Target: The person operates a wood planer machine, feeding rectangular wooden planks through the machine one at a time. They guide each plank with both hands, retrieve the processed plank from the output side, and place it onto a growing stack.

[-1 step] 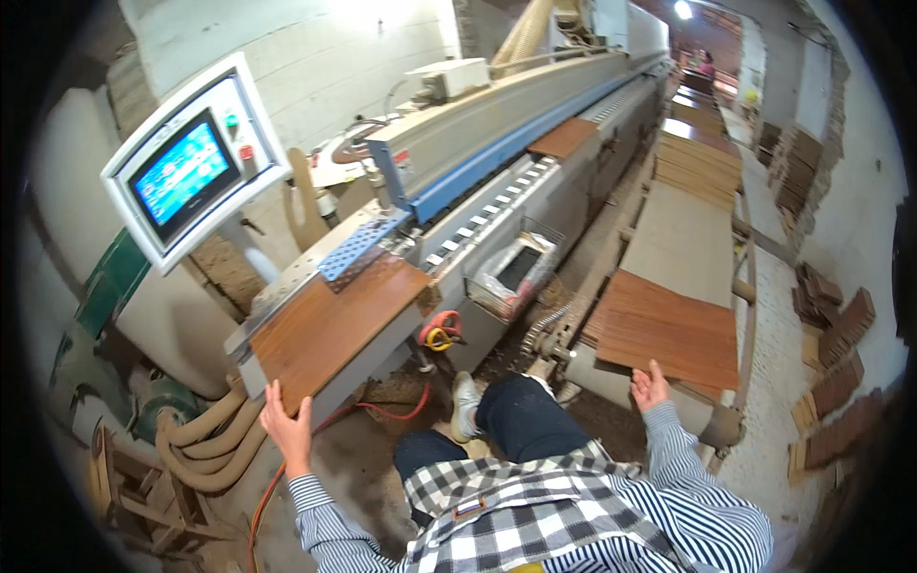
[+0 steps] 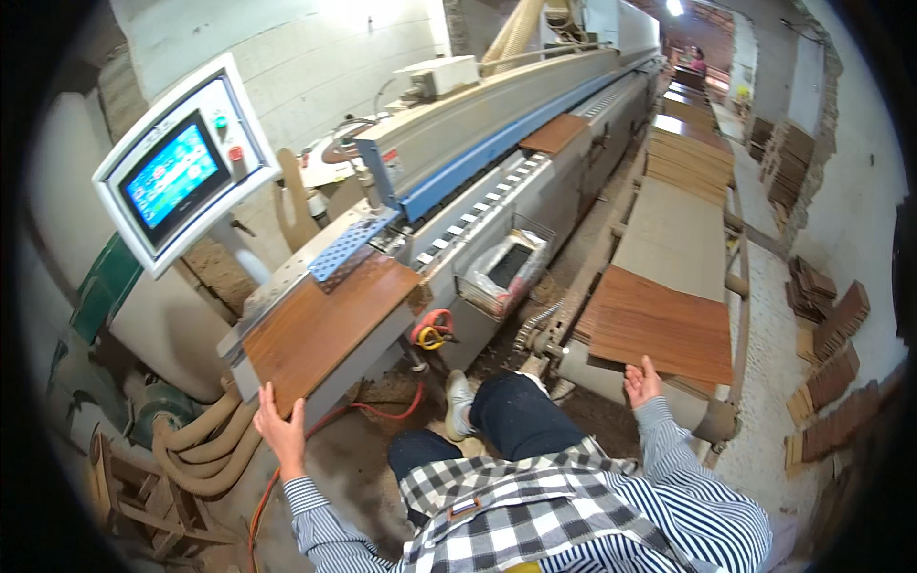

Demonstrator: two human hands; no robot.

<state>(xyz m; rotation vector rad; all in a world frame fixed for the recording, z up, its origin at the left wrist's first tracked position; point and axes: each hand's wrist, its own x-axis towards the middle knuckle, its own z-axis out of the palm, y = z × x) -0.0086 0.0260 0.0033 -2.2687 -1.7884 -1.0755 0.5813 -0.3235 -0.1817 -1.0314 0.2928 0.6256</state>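
While a long grey machine (image 2: 497, 143) with a blue stripe runs away up the workshop, a conveyor (image 2: 669, 229) lies parallel on the right, carrying wooden boards. At the machine's near end lies a brown board (image 2: 320, 325), and the left hand (image 2: 279, 432) presses its open palm and spread fingers against that board's near edge. A second brown board (image 2: 664, 325) rests on the conveyor's near end; the right hand (image 2: 643, 384) touches its near edge, fingers loosely open, gripping nothing. A control screen (image 2: 177, 172) stands at upper left.
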